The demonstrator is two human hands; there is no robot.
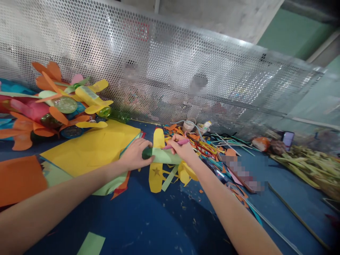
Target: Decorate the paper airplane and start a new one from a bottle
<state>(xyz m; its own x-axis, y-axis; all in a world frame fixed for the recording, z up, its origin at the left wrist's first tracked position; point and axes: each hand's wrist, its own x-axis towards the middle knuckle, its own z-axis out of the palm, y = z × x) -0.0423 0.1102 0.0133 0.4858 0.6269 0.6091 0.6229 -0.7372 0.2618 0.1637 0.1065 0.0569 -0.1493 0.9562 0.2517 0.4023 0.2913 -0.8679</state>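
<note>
A small paper-covered bottle plane lies in front of me, its body wrapped in light green paper (166, 156). A long yellow paper wing (156, 182) with a brown star crosses it, and yellow tail pieces (184, 173) show at its right end. My left hand (136, 154) is closed around the dark green bottle end (147, 153) on the left. In my right hand (182, 148) is a pink pen (180, 143), its tip close to the green paper beside the wing. Whether the tip touches the paper, I cannot tell.
Yellow paper sheets (92, 148) lie to the left, near an orange sheet (21, 180). Several finished bottle planes (65, 104) are heaped behind them. Paper scraps (204, 143) and a cup (188, 125) sit at the right, before a perforated metal panel (164, 63).
</note>
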